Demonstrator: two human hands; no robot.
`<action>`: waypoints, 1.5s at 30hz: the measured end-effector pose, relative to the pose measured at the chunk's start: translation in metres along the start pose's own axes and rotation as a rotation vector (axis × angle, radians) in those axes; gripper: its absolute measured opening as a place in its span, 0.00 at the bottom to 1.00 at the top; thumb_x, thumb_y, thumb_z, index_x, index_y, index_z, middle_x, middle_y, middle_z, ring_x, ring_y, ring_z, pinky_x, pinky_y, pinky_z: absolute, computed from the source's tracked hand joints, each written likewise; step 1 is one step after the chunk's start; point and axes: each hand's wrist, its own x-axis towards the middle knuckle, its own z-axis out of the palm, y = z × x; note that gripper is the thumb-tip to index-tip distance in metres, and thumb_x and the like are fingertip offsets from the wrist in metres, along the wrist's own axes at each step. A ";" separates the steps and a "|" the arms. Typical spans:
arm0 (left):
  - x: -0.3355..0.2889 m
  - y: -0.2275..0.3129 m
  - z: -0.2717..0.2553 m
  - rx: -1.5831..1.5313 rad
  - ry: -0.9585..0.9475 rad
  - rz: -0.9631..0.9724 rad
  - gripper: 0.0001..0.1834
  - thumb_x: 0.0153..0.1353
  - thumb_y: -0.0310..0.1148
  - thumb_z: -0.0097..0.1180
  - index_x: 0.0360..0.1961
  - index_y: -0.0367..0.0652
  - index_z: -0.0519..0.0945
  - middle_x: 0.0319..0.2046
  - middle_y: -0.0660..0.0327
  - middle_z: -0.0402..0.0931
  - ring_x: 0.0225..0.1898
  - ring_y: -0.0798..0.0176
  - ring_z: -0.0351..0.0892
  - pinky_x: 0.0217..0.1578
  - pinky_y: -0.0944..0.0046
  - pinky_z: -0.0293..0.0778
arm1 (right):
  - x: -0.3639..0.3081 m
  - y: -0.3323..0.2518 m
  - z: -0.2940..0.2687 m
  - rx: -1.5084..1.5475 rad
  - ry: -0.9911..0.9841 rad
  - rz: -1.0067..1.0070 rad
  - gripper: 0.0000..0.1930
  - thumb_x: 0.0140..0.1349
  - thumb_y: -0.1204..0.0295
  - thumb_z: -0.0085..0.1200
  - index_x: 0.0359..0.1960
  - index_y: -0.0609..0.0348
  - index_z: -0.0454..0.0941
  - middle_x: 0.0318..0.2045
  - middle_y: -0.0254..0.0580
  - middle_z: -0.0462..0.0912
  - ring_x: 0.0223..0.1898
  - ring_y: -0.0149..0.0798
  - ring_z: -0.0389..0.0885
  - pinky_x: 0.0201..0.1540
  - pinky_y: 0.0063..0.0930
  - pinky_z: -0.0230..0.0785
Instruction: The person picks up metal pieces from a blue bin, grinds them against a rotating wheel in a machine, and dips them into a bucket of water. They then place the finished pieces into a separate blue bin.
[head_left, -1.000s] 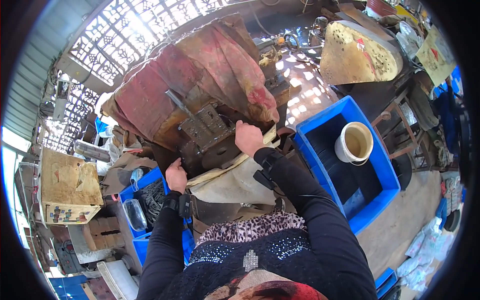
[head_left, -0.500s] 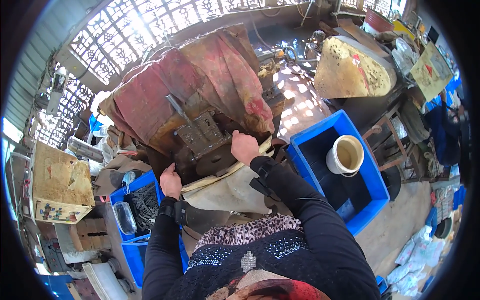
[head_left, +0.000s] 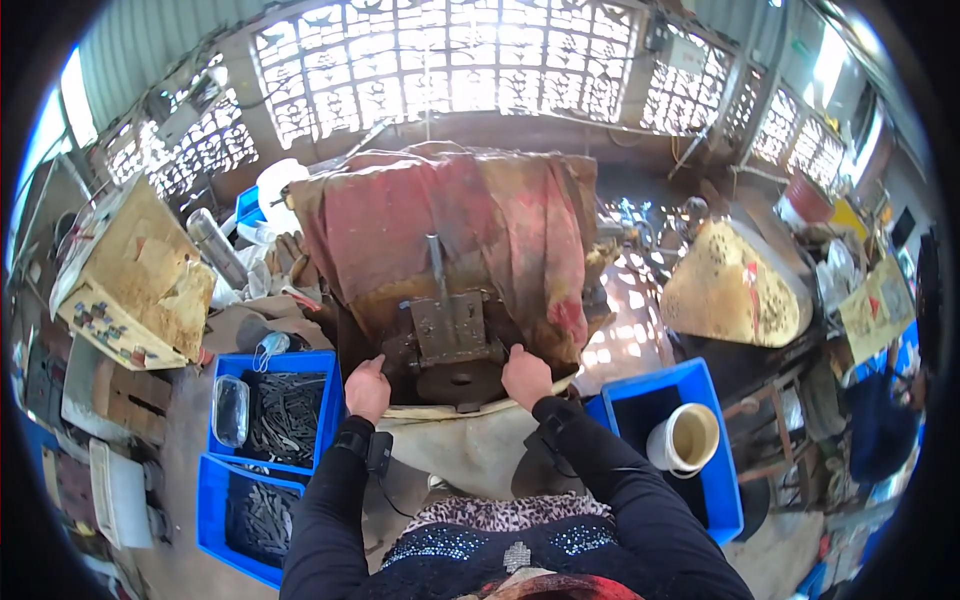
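Observation:
A machine draped in a stained reddish cloth (head_left: pixel 390 225) stands before me. In its front opening sit a bolted metal plate (head_left: pixel 430 335) and, just below it, a dark round disc with a hole (head_left: pixel 435 387). My left hand (head_left: pixel 368 392) is curled closed at the left side of the opening. My right hand (head_left: pixel 526 378) is likewise closed, at the right side of the opening. Whatever the fingers grip, if anything, is too small or hidden to make out. A pale sheet (head_left: pixel 450 447) hangs below the front edge, between my forearms.
At left, a blue crate (head_left: pixel 330 410) and another blue crate (head_left: pixel 215 525) hold many dark metal strips; a clear plastic box (head_left: pixel 230 410) rests in the upper one. At right, a cream bucket (head_left: pixel 665 445) stands in a blue bin (head_left: pixel 722 490). A worn cabinet (head_left: pixel 135 280) stands far left.
The view has turned and levelled, so the machine appears more upright and lower. Both hands remain at the machine's opening, on either side of the disc.

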 end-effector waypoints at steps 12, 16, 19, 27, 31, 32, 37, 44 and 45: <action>-0.001 0.005 0.005 -0.009 0.112 0.010 0.16 0.53 0.27 0.53 0.44 0.43 0.83 0.38 0.50 0.80 0.40 0.47 0.80 0.41 0.53 0.77 | 0.003 0.001 -0.007 -0.084 -0.096 0.041 0.10 0.59 0.68 0.47 0.37 0.62 0.70 0.28 0.56 0.83 0.34 0.58 0.83 0.36 0.52 0.75; -0.002 0.006 0.004 -0.025 0.133 0.010 0.16 0.53 0.27 0.52 0.44 0.43 0.82 0.37 0.51 0.80 0.39 0.47 0.80 0.41 0.52 0.76 | 0.003 0.000 -0.009 -0.091 -0.113 0.032 0.11 0.60 0.67 0.48 0.38 0.62 0.69 0.29 0.56 0.83 0.34 0.59 0.83 0.37 0.53 0.75; -0.001 0.007 0.002 -0.018 0.146 0.015 0.15 0.53 0.27 0.52 0.43 0.42 0.81 0.36 0.51 0.80 0.38 0.47 0.79 0.40 0.51 0.76 | 0.004 0.000 -0.008 -0.062 -0.091 0.029 0.10 0.63 0.66 0.47 0.37 0.61 0.68 0.28 0.58 0.81 0.34 0.62 0.81 0.37 0.56 0.73; 0.000 0.006 0.002 -0.020 0.141 0.043 0.15 0.53 0.26 0.52 0.43 0.42 0.81 0.35 0.51 0.79 0.38 0.47 0.79 0.39 0.51 0.76 | 0.007 -0.002 -0.009 -0.084 -0.105 0.043 0.10 0.64 0.66 0.44 0.38 0.61 0.67 0.29 0.60 0.81 0.34 0.63 0.81 0.37 0.57 0.73; 0.003 0.001 0.005 -0.028 0.149 0.057 0.15 0.53 0.27 0.52 0.43 0.43 0.82 0.34 0.51 0.79 0.37 0.46 0.79 0.38 0.51 0.76 | 0.010 -0.003 -0.007 -0.116 -0.099 0.047 0.11 0.65 0.66 0.43 0.38 0.62 0.68 0.29 0.61 0.81 0.34 0.64 0.81 0.38 0.58 0.72; 0.002 0.001 0.006 -0.023 0.127 0.036 0.15 0.53 0.27 0.52 0.43 0.43 0.82 0.34 0.51 0.79 0.37 0.46 0.79 0.38 0.51 0.76 | 0.011 -0.002 -0.008 -0.116 -0.129 0.048 0.11 0.65 0.66 0.43 0.38 0.62 0.68 0.29 0.61 0.81 0.34 0.64 0.81 0.38 0.58 0.72; 0.003 -0.001 0.007 -0.008 0.128 0.049 0.16 0.53 0.29 0.52 0.43 0.44 0.82 0.34 0.52 0.80 0.37 0.46 0.80 0.38 0.50 0.76 | 0.013 -0.003 -0.008 -0.155 -0.120 0.068 0.11 0.61 0.66 0.46 0.39 0.61 0.70 0.31 0.59 0.82 0.37 0.62 0.82 0.41 0.54 0.75; 0.001 0.002 0.004 0.010 0.063 0.011 0.16 0.54 0.28 0.51 0.45 0.44 0.82 0.34 0.51 0.80 0.38 0.45 0.79 0.39 0.50 0.75 | 0.012 -0.004 -0.008 -0.150 -0.145 0.058 0.10 0.63 0.65 0.45 0.38 0.59 0.70 0.33 0.58 0.83 0.38 0.61 0.82 0.41 0.54 0.74; 0.001 0.002 0.004 0.027 0.057 -0.005 0.16 0.54 0.28 0.51 0.45 0.44 0.82 0.34 0.51 0.80 0.38 0.45 0.79 0.39 0.50 0.75 | 0.013 -0.002 -0.008 -0.138 -0.163 0.046 0.10 0.63 0.65 0.45 0.38 0.59 0.70 0.33 0.58 0.83 0.38 0.61 0.82 0.41 0.54 0.74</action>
